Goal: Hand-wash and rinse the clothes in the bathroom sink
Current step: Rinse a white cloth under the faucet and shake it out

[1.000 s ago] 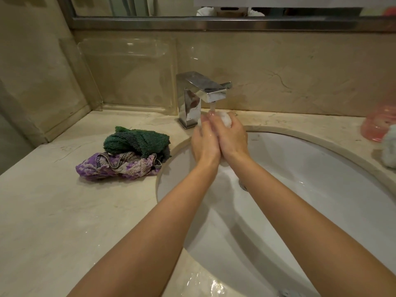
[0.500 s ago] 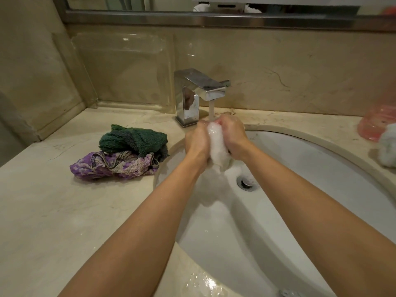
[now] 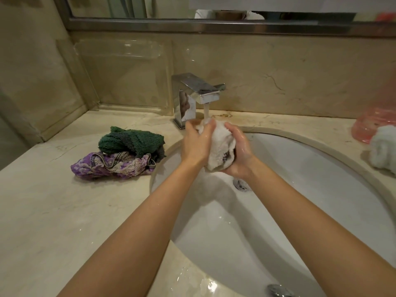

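Note:
A wet white cloth [image 3: 220,146] is bunched between both hands above the white sink [image 3: 321,189], right under the running chrome faucet [image 3: 192,93]. My left hand [image 3: 196,144] grips the cloth's left side, fingers curled over its top. On the other side my right hand [image 3: 239,153] cups and grips it from the right and below. Water streams from the spout onto the top of the cloth. Left of the basin, a green towel [image 3: 130,141] lies on top of a purple patterned garment [image 3: 111,166].
The beige marble counter [image 3: 53,211] surrounds the basin. A white cloth [image 3: 383,148] and a pink plastic container [image 3: 372,125] sit at the right edge. The sink drain [image 3: 241,184] shows below my hands. A clear plastic splash guard [image 3: 124,76] stands behind the faucet's left.
My hands have spread apart, showing more of the white cloth, now a thicker bunch held under the stream instead of a narrow strip squeezed between them.

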The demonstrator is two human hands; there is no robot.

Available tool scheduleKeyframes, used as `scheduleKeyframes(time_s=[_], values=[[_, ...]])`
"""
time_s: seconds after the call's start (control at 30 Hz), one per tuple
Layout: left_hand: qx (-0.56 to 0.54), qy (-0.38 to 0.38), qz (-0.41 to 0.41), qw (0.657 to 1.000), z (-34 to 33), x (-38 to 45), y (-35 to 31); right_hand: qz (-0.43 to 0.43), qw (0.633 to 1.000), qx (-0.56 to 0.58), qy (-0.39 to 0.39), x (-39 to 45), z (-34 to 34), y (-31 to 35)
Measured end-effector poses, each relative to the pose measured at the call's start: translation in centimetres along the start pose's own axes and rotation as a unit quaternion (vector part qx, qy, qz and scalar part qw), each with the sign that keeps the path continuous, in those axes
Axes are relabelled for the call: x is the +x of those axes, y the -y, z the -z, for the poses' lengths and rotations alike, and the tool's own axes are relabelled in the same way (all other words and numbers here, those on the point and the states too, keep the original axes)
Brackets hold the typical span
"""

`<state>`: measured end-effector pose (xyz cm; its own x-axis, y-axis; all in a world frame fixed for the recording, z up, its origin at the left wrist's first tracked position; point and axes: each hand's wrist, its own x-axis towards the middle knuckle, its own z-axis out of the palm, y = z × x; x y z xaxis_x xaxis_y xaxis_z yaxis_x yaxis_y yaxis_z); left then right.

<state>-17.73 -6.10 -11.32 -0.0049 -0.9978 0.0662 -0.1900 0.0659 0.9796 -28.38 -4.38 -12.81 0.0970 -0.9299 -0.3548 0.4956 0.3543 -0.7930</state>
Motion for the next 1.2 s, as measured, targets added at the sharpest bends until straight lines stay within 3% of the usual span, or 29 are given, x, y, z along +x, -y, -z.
scheduleKeyframes(time_s=[0.13, 0.17, 0.23, 0.33, 0.4, 0.43, 0.5, 0.6, 0.67, 0.73, 0.83, 0.97, 1.07, 1.2], values=[[0.068, 0.010, 0.037, 0.997, -0.8, 0.4, 0.6, 0.070, 0.991, 0.042, -0.105, 0.4, -0.8, -0.6], [0.056, 0.021, 0.055, 0.997, -1.0, 0.4, 0.6, 0.093, 0.986, 0.052, -0.128, 0.5, -0.8, -0.6], [-0.078, 0.065, 0.156, 0.983, -1.2, 0.1, 0.5, 0.144, 0.976, 0.070, -0.150, 0.6, -0.8, -0.6], [-0.305, 0.150, 0.335, 0.879, -0.5, 0.0, 0.1, 0.190, 0.969, 0.090, -0.133, 0.1, -0.7, -0.2], [-0.405, 0.202, 0.370, 0.812, 0.3, -0.1, -0.1, 0.192, 0.973, 0.089, -0.097, -0.4, -0.9, 0.0], [-0.427, 0.200, 0.369, 0.801, 0.4, -0.1, -0.2, 0.200, 0.973, 0.064, -0.100, -0.5, -1.1, -0.1], [-0.442, 0.147, 0.345, 0.815, 0.4, -0.1, -0.5, 0.220, 0.962, -0.054, -0.154, -0.5, -1.7, -0.2], [-0.421, 0.048, 0.258, 0.869, 0.3, 0.3, -0.1, 0.221, 0.910, -0.229, -0.266, -0.2, -1.3, -0.1], [-0.360, -0.022, 0.196, 0.912, 0.3, 0.7, 0.3, 0.178, 0.906, -0.187, -0.335, 0.0, -0.5, -0.1], [-0.280, -0.060, 0.145, 0.947, 0.1, 0.4, 0.3, 0.114, 0.943, -0.115, -0.292, -0.2, -1.0, -0.2], [-0.213, -0.053, 0.071, 0.973, -0.4, -0.2, 0.0, 0.088, 0.956, -0.152, -0.237, 0.1, -2.9, -1.1], [-0.202, -0.057, 0.064, 0.976, -0.6, 0.0, -0.3, 0.156, 0.938, -0.117, -0.286, 0.5, -3.2, -1.7], [-0.261, -0.046, 0.137, 0.955, -0.7, 0.3, -0.5, 0.198, 0.936, -0.082, -0.280, 0.2, -2.6, -1.6], [-0.321, 0.011, 0.229, 0.919, -0.5, 0.4, -0.5, 0.257, 0.918, -0.122, -0.275, 0.2, -2.8, -1.4]])
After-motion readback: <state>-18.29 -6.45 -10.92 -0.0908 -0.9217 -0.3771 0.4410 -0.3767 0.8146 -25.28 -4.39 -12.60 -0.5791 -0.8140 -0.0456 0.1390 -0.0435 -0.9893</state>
